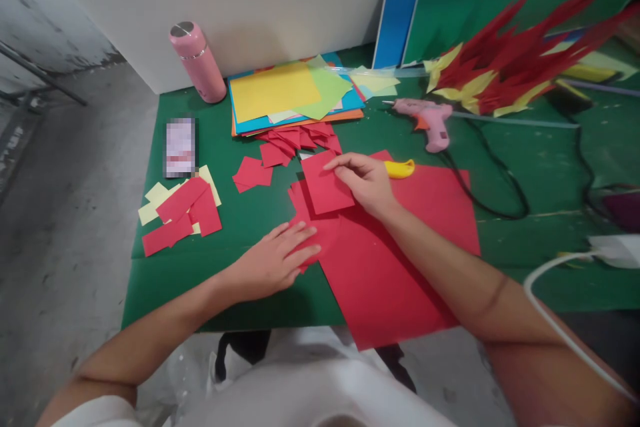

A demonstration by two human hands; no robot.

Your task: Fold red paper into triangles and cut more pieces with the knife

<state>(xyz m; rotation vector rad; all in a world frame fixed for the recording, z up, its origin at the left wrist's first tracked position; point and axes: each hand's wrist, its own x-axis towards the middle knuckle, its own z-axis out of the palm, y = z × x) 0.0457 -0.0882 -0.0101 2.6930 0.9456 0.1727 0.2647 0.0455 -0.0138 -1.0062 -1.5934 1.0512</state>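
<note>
My left hand (273, 260) lies flat with fingers stretched out on the near left corner of a large red paper sheet (400, 260). My right hand (365, 180) rests on a small red paper square (325, 185), fingers curled onto its right edge and pinching it. The square sits atop other red pieces on the big sheet. A yellow cutter (400, 168) lies just right of my right hand.
Green table mat (240, 213) holds piles of red squares (295, 140), red and yellow scraps (183, 210), a phone (179, 147), a pink bottle (197, 61), stacked coloured paper (295, 93), a pink glue gun (430, 121) with black cord, and a red-yellow paper spray (510, 60).
</note>
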